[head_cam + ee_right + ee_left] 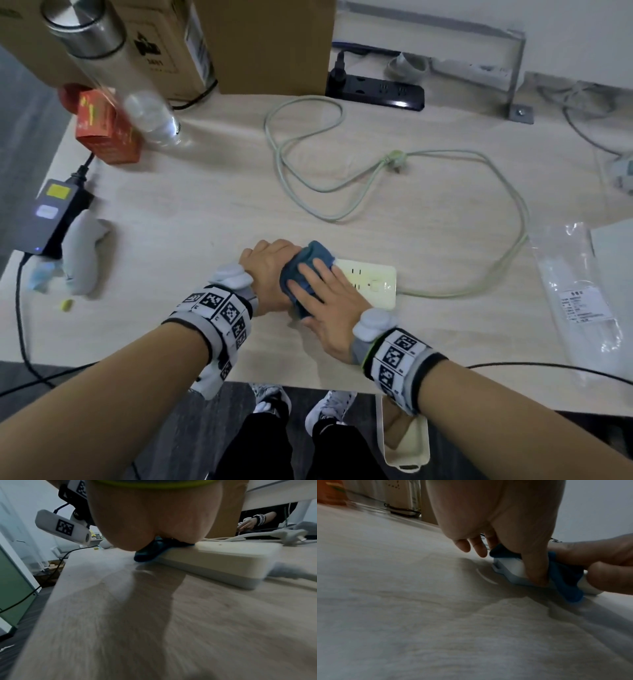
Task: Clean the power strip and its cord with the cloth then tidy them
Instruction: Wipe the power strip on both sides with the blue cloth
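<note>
A cream power strip (371, 279) lies flat near the table's front edge. Its pale cord (507, 240) runs off the right end, loops widely over the table and ends in a plug (395, 159). A blue cloth (301, 270) covers the strip's left half. My right hand (318, 291) presses it down with straight, spread fingers. My left hand (270, 265) grips the strip's left end. In the left wrist view its thumb (536, 568) lies against the strip (510, 566) beside the cloth (565, 578). The right wrist view shows cloth (150, 553) bunched under my palm on the strip (223, 561).
A black power strip (376, 90) and a cardboard box (274, 44) stand at the back. A steel bottle (102, 51), red carton (106, 133) and black adapter (58, 212) are on the left. A plastic bag (579, 301) lies right. A cream tray (407, 442) sits below the table edge.
</note>
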Demonstrator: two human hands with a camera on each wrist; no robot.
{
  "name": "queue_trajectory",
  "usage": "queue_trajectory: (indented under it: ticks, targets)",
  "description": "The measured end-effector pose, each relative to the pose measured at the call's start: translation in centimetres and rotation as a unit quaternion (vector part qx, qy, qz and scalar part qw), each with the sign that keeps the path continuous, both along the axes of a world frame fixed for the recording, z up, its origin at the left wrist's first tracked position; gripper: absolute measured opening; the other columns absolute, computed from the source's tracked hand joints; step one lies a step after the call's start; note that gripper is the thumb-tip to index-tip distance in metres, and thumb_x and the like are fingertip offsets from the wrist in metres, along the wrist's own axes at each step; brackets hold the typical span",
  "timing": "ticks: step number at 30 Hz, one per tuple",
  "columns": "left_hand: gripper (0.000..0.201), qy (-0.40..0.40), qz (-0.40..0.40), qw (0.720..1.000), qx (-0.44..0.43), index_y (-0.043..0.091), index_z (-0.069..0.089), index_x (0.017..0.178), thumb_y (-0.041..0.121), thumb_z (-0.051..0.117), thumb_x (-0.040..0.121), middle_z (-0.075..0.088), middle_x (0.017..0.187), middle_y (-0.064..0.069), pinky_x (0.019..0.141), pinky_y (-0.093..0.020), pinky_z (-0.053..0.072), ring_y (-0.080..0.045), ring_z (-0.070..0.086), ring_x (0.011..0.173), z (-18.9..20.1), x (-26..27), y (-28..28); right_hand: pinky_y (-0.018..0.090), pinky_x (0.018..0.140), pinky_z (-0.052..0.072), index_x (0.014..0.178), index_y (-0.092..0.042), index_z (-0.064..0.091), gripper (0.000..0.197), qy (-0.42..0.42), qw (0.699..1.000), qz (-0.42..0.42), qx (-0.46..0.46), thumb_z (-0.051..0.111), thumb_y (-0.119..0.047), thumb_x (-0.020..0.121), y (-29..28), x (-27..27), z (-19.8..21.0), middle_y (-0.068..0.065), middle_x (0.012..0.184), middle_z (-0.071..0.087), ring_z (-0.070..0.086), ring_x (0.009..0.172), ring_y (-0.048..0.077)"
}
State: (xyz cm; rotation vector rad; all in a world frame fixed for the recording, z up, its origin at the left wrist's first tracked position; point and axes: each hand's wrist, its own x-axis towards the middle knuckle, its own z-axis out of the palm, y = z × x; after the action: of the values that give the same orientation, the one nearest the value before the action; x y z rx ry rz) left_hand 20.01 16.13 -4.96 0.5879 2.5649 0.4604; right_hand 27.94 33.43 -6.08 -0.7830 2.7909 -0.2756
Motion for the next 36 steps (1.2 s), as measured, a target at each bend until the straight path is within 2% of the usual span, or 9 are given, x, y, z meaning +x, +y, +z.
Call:
queue_trajectory:
  ticks: [2,5,11,16,21,24,30,34,36]
  targets:
    - [0.066,0.003,-0.003,1.000,-0.007,0.035,0.047,0.124,0.051,0.071,0.064,0.050,0.120,0.013,0.087,-0.034,0.036,-0.019,0.045,0.105,0.1,-0.1,0.1,0.041,0.113,0.013,0.140,-0.016,0.047,0.060,-0.010,1.000,0.011,0.021,0.032,-0.044,0.090,0.6,-0.3,-0.1,0.009,0.148,0.041,0.033,0.139,0.031]
    - [0.077,0.002,-0.013,1.000,0.006,0.040,0.044,0.124,0.066,0.068,0.056,0.048,0.119,0.019,0.082,-0.032,0.033,-0.013,0.043,0.101,0.2,0.0,-0.3,0.037,0.115,0.007,0.144,-0.015,0.038,0.061,-0.014,0.999,0.006,0.050,0.032,-0.044,0.091,4.6,0.7,0.1,0.006,0.152,0.035,0.027,0.141,0.026]
    - [0.072,-0.022,-0.023,0.999,-0.002,0.046,0.039,0.120,0.059,0.071,0.056,0.048,0.116,0.021,0.079,-0.031,0.031,-0.007,0.039,0.092,0.6,-0.6,-0.3,0.036,0.115,0.004,0.146,-0.014,0.025,0.064,-0.034,0.995,-0.034,0.093,0.031,-0.046,0.092,11.6,3.3,1.2,0.008,0.153,0.031,0.015,0.143,0.023]
    - [0.074,-0.019,-0.009,1.000,0.013,0.042,0.044,0.120,0.058,0.074,0.055,0.049,0.115,0.020,0.079,-0.030,0.029,-0.008,0.040,0.094,0.1,-0.3,-0.4,0.043,0.117,0.014,0.145,-0.012,0.035,0.063,-0.011,0.999,-0.009,0.046,0.032,-0.047,0.092,7.0,2.1,0.8,0.012,0.153,0.031,0.022,0.143,0.032]
    - [0.059,-0.003,-0.006,0.999,-0.032,0.040,0.046,0.115,0.059,0.064,0.063,0.049,0.112,0.014,0.082,-0.032,0.033,-0.017,0.047,0.101,0.1,-0.2,0.4,0.049,0.107,0.032,0.131,-0.011,0.057,0.064,-0.001,0.999,0.020,0.029,0.031,-0.050,0.087,0.2,-1.1,0.2,0.012,0.141,0.051,0.046,0.131,0.034]
    - [0.071,0.001,-0.014,1.000,-0.023,0.041,0.044,0.120,0.065,0.067,0.057,0.047,0.114,0.018,0.078,-0.030,0.029,-0.012,0.044,0.097,0.1,-0.1,0.1,0.038,0.115,0.026,0.136,-0.013,0.051,0.066,-0.018,0.997,0.022,0.072,0.030,-0.053,0.088,3.5,-0.3,0.9,0.007,0.146,0.045,0.042,0.134,0.026]
    - [0.068,-0.022,-0.019,0.999,-0.022,0.048,0.040,0.117,0.060,0.069,0.056,0.046,0.111,0.023,0.076,-0.030,0.029,-0.007,0.041,0.091,0.8,-0.2,-0.3,0.034,0.117,0.003,0.150,-0.019,0.017,0.068,-0.051,0.993,-0.027,0.101,0.026,-0.057,0.094,13.4,3.1,1.6,0.003,0.157,0.018,0.018,0.145,0.024]
    - [0.069,-0.024,-0.015,0.999,-0.025,0.047,0.042,0.115,0.061,0.070,0.054,0.047,0.110,0.020,0.079,-0.032,0.033,-0.010,0.043,0.093,0.3,-0.4,0.1,0.045,0.116,0.020,0.146,-0.016,0.033,0.065,-0.023,0.998,0.013,0.050,0.033,-0.054,0.093,9.0,2.3,0.4,0.008,0.155,0.028,0.019,0.144,0.029]
    - [0.066,-0.019,-0.011,0.999,-0.038,0.043,0.045,0.112,0.066,0.068,0.055,0.047,0.109,0.016,0.081,-0.034,0.034,-0.013,0.046,0.096,0.2,-0.5,0.5,0.047,0.114,0.019,0.144,-0.016,0.040,0.066,-0.006,0.999,0.033,0.024,0.035,-0.055,0.090,4.3,0.8,0.0,0.009,0.153,0.032,0.026,0.142,0.032]
